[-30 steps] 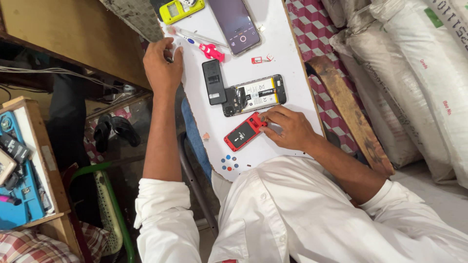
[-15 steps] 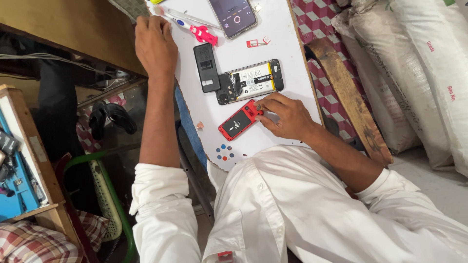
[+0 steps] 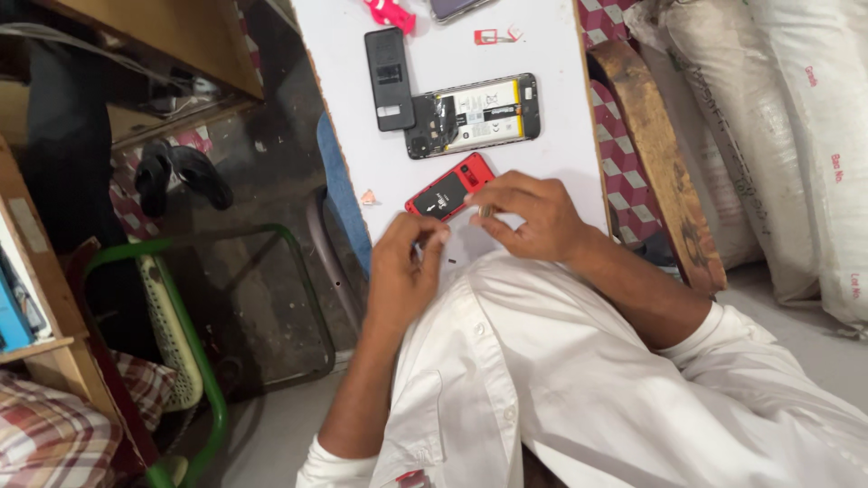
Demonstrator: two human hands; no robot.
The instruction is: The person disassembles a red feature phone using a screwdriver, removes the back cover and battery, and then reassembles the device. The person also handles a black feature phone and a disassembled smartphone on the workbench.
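Note:
A small red phone (image 3: pixel 445 190) with its back open lies near the front edge of the white table (image 3: pixel 561 154). My right hand (image 3: pixel 533 215) grips the phone's right end with its fingertips. My left hand (image 3: pixel 405 264) sits just below the phone's left end. Its fingers are pinched together and I see nothing in them. Behind the red phone lies a larger black phone (image 3: pixel 475 116) with its back off and its battery showing. A black back cover (image 3: pixel 389 79) lies beside it on the left.
A pink tool (image 3: pixel 391 13) and a small red card tray (image 3: pixel 497 36) lie at the table's far end. A wooden plank (image 3: pixel 655 154) and white sacks (image 3: pixel 787 136) stand on the right. On the left stand a green-framed chair (image 3: pixel 181 334) and a wooden shelf (image 3: pixel 45 298).
My left hand has come back from the far end of the table to the red phone's near end. The camera has moved closer. My right hand stays on the red phone.

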